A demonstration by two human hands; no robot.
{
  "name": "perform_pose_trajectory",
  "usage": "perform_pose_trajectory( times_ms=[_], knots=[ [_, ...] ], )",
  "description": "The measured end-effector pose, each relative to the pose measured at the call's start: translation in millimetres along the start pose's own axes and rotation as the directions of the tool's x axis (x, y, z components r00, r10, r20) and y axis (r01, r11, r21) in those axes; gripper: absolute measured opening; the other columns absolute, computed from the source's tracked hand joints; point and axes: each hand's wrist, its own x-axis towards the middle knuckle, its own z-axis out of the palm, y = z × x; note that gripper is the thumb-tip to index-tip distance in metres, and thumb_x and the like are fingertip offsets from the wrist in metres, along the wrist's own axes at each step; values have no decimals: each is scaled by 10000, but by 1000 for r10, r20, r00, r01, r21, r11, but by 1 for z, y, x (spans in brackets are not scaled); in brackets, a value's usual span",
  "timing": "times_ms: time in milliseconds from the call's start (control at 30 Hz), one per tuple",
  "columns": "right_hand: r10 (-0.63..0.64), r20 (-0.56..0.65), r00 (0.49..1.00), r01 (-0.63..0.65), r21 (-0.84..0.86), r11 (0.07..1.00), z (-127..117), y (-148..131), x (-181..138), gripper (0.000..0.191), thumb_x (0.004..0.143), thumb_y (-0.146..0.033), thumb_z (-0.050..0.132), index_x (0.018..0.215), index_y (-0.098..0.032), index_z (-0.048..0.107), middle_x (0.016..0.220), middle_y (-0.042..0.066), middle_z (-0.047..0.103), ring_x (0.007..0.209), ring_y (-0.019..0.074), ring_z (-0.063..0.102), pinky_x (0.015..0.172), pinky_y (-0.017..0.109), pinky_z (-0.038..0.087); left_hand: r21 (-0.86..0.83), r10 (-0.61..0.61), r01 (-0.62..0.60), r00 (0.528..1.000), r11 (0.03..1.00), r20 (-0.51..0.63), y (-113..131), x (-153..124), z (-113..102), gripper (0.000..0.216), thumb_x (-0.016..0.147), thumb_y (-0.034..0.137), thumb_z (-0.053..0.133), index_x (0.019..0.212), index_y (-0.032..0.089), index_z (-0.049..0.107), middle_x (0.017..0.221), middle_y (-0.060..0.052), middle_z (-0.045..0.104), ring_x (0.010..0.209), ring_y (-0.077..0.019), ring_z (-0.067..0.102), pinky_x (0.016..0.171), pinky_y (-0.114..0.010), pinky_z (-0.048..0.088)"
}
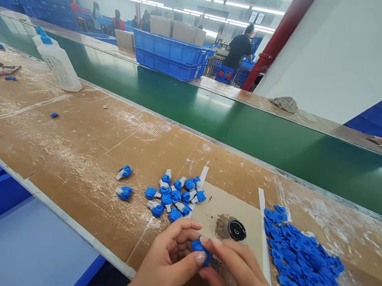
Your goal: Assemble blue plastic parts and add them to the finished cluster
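My left hand (167,261) and my right hand (232,263) meet at the bottom edge of the view, both pinching one small blue plastic part (200,249) between thumbs and fingertips. Just beyond the fingers a black round fixture (237,230) sits in a cardboard pad (220,206). To the left lies a cluster of assembled blue-and-white parts (174,195), with two more (124,181) a little apart. On the right a heap of plain blue parts (298,253) rests on the taped workbench (81,145).
A green conveyor belt (208,111) runs behind the bench. A white plastic bottle with a blue cap (58,60) stands at far left. Blue crates (169,53) and cardboard boxes lie beyond the belt, where several people work. A rag (284,104) lies on the far ledge.
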Motion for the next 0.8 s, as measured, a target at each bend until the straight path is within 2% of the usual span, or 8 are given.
perform_pose_trajectory(
  times_ms=[67,133,233,367,500,667,800],
  knots=[
    [56,-81,995,-57,-8,998,5,-7,2,210,990,-235,516,1191,-182,540,893,48,726,796,137,666,717,262,536,-20,6,-5,1000,1000,23,-1,1,-1,360,787,363,786,1095,262,630,959,-10,710,858,-141,647,733,-224,517],
    [58,-119,991,-57,14,998,8,-12,2,226,977,-199,537,1203,-182,537,905,49,733,810,142,670,717,277,526,-18,7,-6,999,1000,36,-1,1,-2,350,796,351,782,1102,268,633,955,-10,718,873,-143,657,746,-219,520],
    [46,-108,993,-44,20,999,8,-14,-1,249,958,-164,563,1207,-179,554,935,54,734,841,147,678,739,282,514,-14,38,-37,998,999,54,-1,0,-4,313,829,344,751,1119,279,654,1001,-21,729,947,-159,669,810,-232,525],
    [80,-100,992,-78,30,997,5,-8,-8,241,978,-254,544,1213,-203,566,938,47,718,841,151,669,756,280,520,-37,91,-87,989,995,113,-2,-2,-5,273,869,346,702,1134,282,678,1059,-39,733,1047,-187,660,895,-258,511],
    [134,-101,986,-125,90,988,6,-8,-10,246,974,-268,554,1210,-204,577,954,51,699,893,155,646,784,283,521,-34,85,-81,987,996,137,-5,-3,-6,319,864,347,707,1173,282,663,1107,-50,721,1039,-186,656,884,-261,506],
    [110,-127,986,-100,81,992,9,-14,-7,186,963,-145,551,1143,-171,592,932,52,713,888,130,641,779,275,492,-17,47,-45,990,999,135,-7,-5,-6,422,802,300,781,1196,295,630,1134,-39,705,935,-147,666,812,-233,507],
    [65,-90,994,-61,48,997,8,-17,-5,268,907,-62,610,1155,-158,580,941,50,737,893,144,663,782,306,492,-11,31,-29,991,1000,133,-4,-5,-4,379,812,271,772,1167,288,639,1101,-30,718,989,-156,670,865,-247,502]
  ],
)
